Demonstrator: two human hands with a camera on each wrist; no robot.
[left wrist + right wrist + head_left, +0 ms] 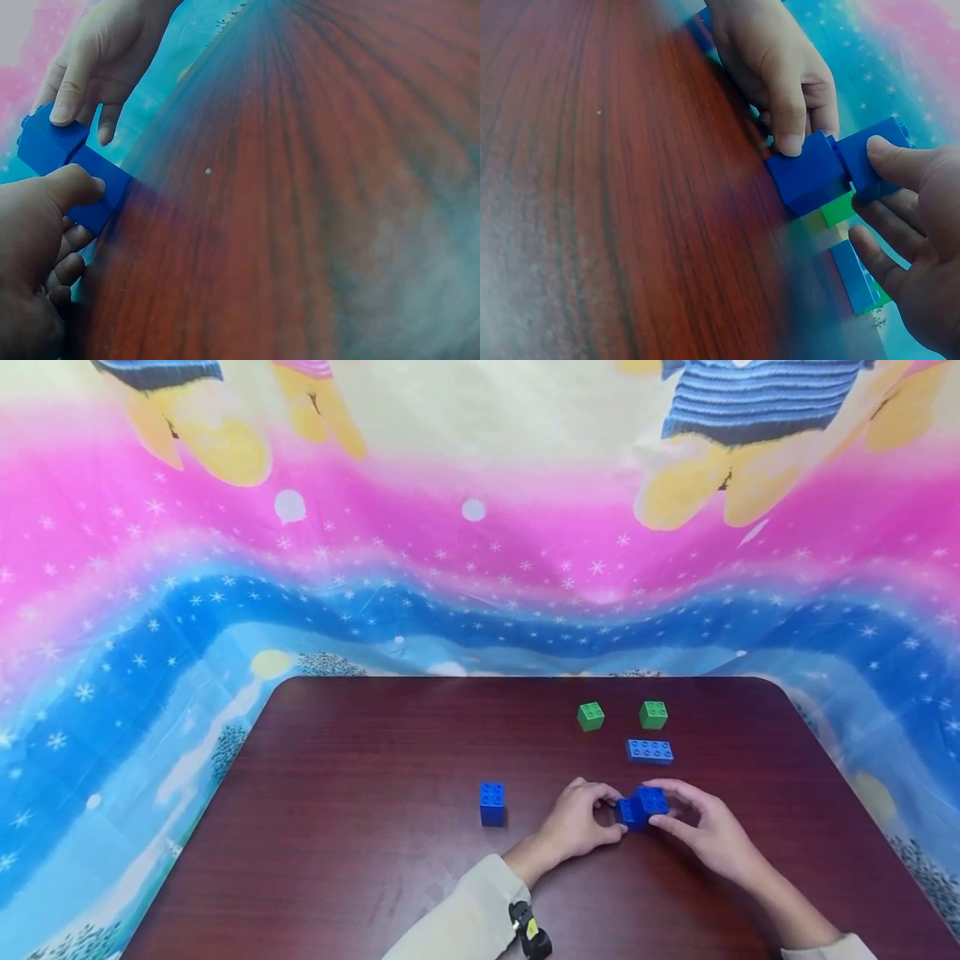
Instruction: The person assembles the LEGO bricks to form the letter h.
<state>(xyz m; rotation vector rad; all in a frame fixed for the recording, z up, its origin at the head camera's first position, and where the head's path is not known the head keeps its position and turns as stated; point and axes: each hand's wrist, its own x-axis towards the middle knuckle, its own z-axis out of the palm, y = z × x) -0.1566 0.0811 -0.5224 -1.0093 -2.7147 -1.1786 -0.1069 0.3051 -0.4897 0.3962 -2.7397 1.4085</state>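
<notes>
My left hand pinches a dark blue toy brick between thumb and fingers, close to the table. A second dark blue brick, studs up, is pinched by my right hand. This one sits a little higher and overlaps the first, their edges meeting at an offset in both wrist views. Whether their studs are joined I cannot tell. In the left wrist view the left thumb lies across the lower brick, while the right thumb presses the upper brick.
Left of my hands a tall dark blue brick stands upright on the brown table. Beyond the hands lies a long lighter blue brick. Two green bricks, one on the left and one on the right, stand farther back.
</notes>
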